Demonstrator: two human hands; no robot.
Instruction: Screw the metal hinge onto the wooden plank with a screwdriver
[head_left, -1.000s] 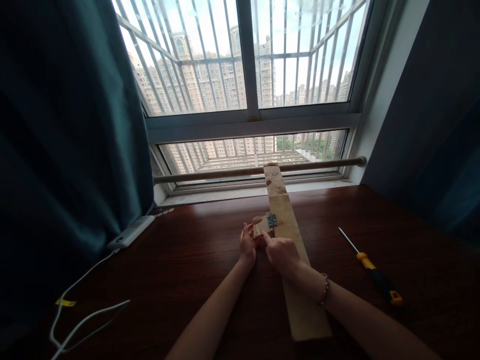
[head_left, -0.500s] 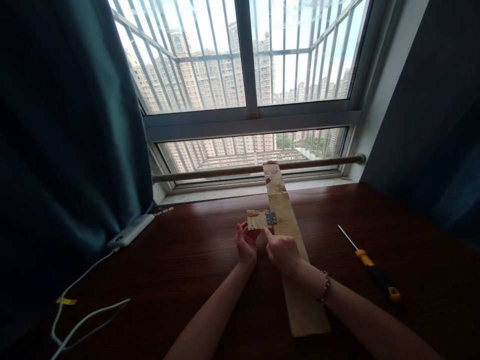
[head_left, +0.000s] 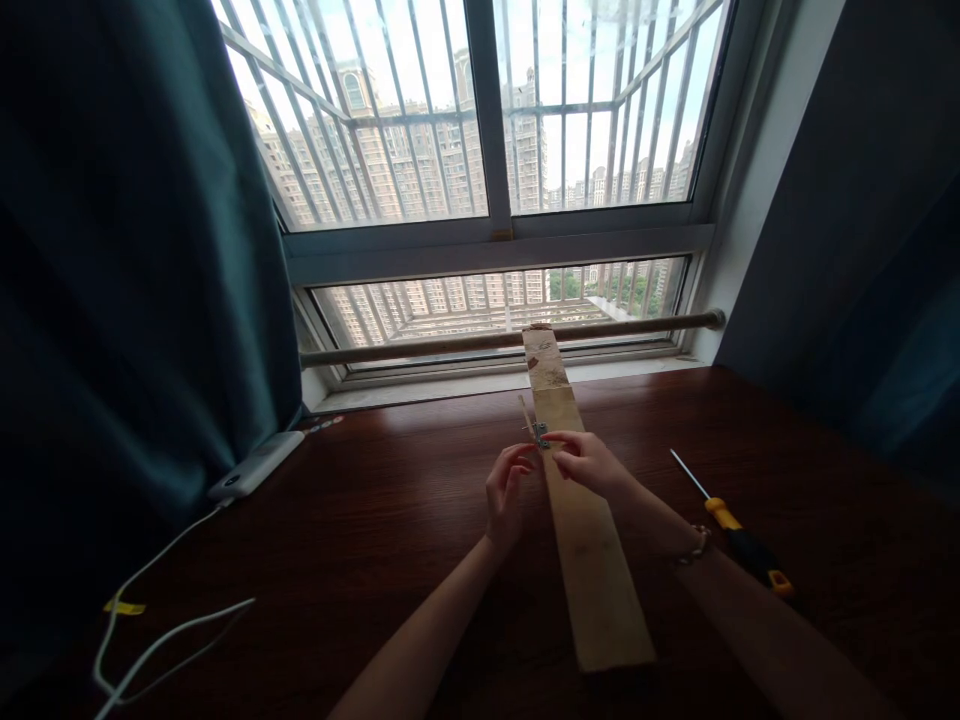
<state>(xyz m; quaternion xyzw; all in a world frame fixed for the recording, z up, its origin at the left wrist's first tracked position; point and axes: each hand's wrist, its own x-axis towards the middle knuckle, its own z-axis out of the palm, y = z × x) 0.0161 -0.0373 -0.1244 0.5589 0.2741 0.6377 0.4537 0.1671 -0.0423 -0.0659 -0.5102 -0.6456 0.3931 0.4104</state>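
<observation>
A long pale wooden board [head_left: 596,570] lies lengthwise on the dark table, its far end at the window sill. A small metal hinge [head_left: 541,430] sits on the board's left edge. Joined there is a small wooden piece [head_left: 526,410], now tilted up and seen nearly edge-on. My left hand [head_left: 506,495] is left of the board, fingers curved and apart, fingertips at the hinge and the small piece's near end; firm contact is hard to make out. Above the board, my right hand [head_left: 592,465] stretches its index finger to the hinge, other fingers loosely bent.
To the right lies a yellow-and-black screwdriver [head_left: 739,530]. A white power bank [head_left: 259,465] with a white cable [head_left: 161,545] lies at left beside the dark curtain [head_left: 150,250]. A horizontal rail [head_left: 420,348] crosses before the barred window.
The small wooden piece has swung up from lying flat to nearly upright at the hinge. My left hand has come from under it; my right hand has moved up and right onto the hinge.
</observation>
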